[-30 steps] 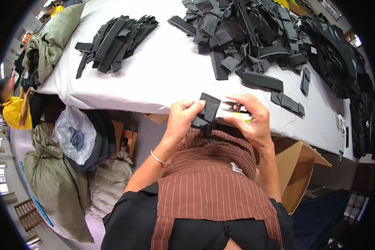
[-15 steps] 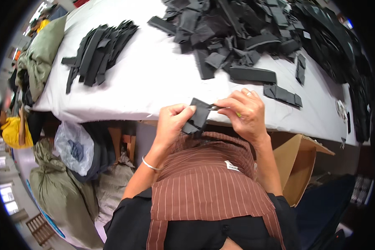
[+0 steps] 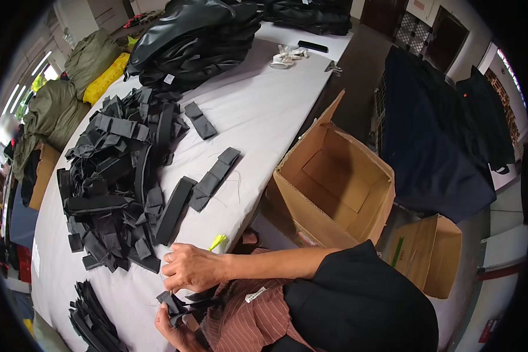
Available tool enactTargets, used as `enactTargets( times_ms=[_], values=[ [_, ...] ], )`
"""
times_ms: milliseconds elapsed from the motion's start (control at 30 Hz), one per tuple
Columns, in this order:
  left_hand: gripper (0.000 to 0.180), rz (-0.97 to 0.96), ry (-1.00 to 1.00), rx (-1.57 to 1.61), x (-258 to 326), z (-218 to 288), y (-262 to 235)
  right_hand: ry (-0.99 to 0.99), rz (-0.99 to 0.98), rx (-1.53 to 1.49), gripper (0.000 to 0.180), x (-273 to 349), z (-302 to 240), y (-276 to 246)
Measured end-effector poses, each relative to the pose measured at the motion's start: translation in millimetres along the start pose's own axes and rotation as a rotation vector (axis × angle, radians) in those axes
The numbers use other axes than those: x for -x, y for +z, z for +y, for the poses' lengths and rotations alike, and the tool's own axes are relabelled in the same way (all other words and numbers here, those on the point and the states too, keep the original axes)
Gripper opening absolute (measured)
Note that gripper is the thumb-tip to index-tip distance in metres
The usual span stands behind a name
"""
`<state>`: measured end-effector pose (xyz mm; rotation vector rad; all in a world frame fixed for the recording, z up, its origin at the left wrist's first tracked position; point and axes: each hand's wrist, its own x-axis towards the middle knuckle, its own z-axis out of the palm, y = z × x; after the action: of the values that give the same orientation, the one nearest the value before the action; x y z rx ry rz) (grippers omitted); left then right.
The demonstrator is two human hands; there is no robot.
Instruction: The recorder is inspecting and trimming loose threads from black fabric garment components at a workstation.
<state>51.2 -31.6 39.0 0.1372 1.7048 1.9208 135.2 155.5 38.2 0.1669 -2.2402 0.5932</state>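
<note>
While the left hand (image 3: 174, 333) pinches a folded dark-grey fabric piece (image 3: 171, 304) just beside the curled right hand (image 3: 190, 268), whose contents I cannot make out, close handling seems the step, the next move likely needing a steady pinch.

The black cloth (image 3: 174, 304) is covering part of the left hand (image 3: 168, 330). The bottom edge is cutting off the left arm (image 3: 188, 344) and a bunch of black strips (image 3: 91, 317). A yellow thing (image 3: 217, 241) by the right hand (image 3: 192, 268) is looking too small to name. A person's head (image 3: 9, 126) is showing blurry.
</note>
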Motion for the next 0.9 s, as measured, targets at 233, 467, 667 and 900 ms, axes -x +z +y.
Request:
enactTargets(
  times_ms=[233, 467, 667, 900],
  values=[
    [0.030, 0.258, 0.203, -0.120, 12.5, 3.2, 7.2, 0.086, 0.185, -0.298, 0.014, -14.6, 8.3, 2.1],
    [0.018, 0.105, 0.050, 0.117, -2.5, 1.1, 6.4, 0.216, -0.014, -0.174, 0.019, -12.7, 6.3, -5.2],
    [0.020, 0.098, 0.029, 0.137, 2.2, 0.6, 2.5, 0.148, -0.061, -0.165, 0.019, -18.7, 5.9, 3.3],
    [0.021, 0.065, -0.033, 0.221, 5.0, 10.9, 7.0, 0.088, -0.052, -0.130, 0.015, -30.5, 0.4, 12.2]
  ],
)
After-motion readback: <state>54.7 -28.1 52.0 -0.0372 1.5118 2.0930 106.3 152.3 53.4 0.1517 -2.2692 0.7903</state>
